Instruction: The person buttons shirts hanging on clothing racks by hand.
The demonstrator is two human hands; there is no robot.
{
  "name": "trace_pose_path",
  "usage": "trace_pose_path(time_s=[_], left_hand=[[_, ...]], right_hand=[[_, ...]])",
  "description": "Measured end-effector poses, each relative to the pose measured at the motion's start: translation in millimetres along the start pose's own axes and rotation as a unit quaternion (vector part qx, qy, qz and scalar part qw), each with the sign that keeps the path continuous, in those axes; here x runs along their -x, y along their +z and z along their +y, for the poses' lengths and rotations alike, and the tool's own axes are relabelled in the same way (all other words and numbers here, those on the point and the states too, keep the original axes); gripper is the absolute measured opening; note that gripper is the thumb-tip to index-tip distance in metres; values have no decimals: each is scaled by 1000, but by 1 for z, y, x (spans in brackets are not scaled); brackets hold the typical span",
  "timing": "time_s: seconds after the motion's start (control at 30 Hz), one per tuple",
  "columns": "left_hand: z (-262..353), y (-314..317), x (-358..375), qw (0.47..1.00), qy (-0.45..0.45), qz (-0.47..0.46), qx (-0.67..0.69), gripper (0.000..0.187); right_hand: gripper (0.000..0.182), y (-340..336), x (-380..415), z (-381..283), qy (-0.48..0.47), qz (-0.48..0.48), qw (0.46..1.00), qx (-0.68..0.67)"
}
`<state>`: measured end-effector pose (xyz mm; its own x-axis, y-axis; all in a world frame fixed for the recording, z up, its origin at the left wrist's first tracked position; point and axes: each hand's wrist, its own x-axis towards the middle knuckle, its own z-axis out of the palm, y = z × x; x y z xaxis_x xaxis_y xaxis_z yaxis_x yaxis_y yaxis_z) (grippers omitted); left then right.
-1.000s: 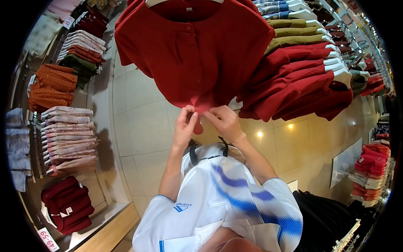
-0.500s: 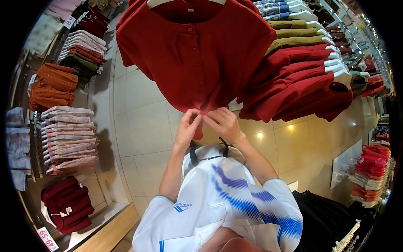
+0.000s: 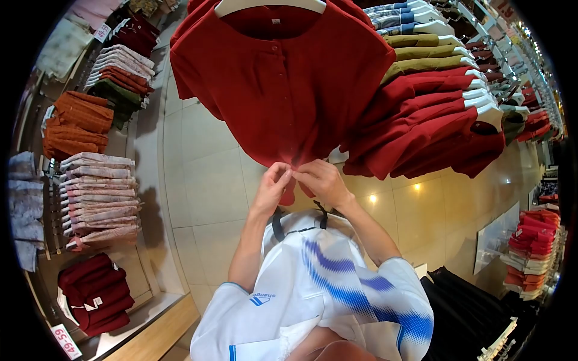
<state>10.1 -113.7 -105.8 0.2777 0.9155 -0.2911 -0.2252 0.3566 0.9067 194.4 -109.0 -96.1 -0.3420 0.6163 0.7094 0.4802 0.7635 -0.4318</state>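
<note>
A red short-sleeved blouse (image 3: pixel 259 90) with a buttoned front placket hangs in front of me on a white hanger (image 3: pixel 271 6). At the lower end of its placket, my left hand (image 3: pixel 272 188) pinches the fabric between thumb and fingers. My right hand (image 3: pixel 322 182) is closed on the same spot from the other side, its fingertips meeting the left ones. Below the hands the front edges of the blouse hang loose. Whether a button sits between my fingertips is hidden.
To the right, more red blouses (image 3: pixel 421 120) and olive garments (image 3: pixel 424 54) hang on a rack. Folded pink-patterned garments (image 3: pixel 99 195), orange garments (image 3: pixel 75 126) and a dark red stack (image 3: pixel 99 295) line the left shelving. Black clothing (image 3: pixel 463 313) hangs at lower right.
Both hands have moved slightly down in view, still pinching the blouse's lower placket. The fingertips have drawn closer together, and the blouse has shifted a little.
</note>
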Motion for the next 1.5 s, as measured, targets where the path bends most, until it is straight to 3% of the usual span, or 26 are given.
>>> trace_pose_path(time_s=[0.1, 0.23, 0.3, 0.4, 0.5, 0.63, 0.7, 0.93, 1.3, 1.5], left_hand=[[-7, -3, -2, 1000, 8, -17, -1, 14], [-11, -5, -3, 999, 10, -31, -2, 14], [-10, -8, -3, 999, -22, -47, -6, 13], [-11, -13, -4, 996, -42, -77, 34, 11], [-9, -10, -3, 996, 12, -88, -8, 11], [5, -3, 1, 994, 19, -95, -55, 13], [12, 2, 5, 988, 33, -121, -88, 13], [3, -15, 0, 983, 21, -145, -107, 10], [-7, -5, 0, 976, 183, -111, -40, 3], [-9, -13, 3, 981, 162, -90, -63, 5]], right_hand=[[18, -2, 4, 4, 70, -60, 995, -44], [17, 0, 2, 5, 107, -41, 988, -103], [24, -2, 2, 5, 201, -67, 963, -167], [32, 0, 0, 0, 211, -54, 969, -118], [38, -2, 2, 2, 152, -62, 985, -52], [41, -6, -6, 3, 113, -64, 991, -36], [42, -8, -13, 1, 49, -55, 997, -10], [34, -11, -11, 3, 69, -89, 994, -18], [25, -7, -12, 7, 29, -90, 996, -8], [18, -14, -19, 4, 81, -85, 992, -34]])
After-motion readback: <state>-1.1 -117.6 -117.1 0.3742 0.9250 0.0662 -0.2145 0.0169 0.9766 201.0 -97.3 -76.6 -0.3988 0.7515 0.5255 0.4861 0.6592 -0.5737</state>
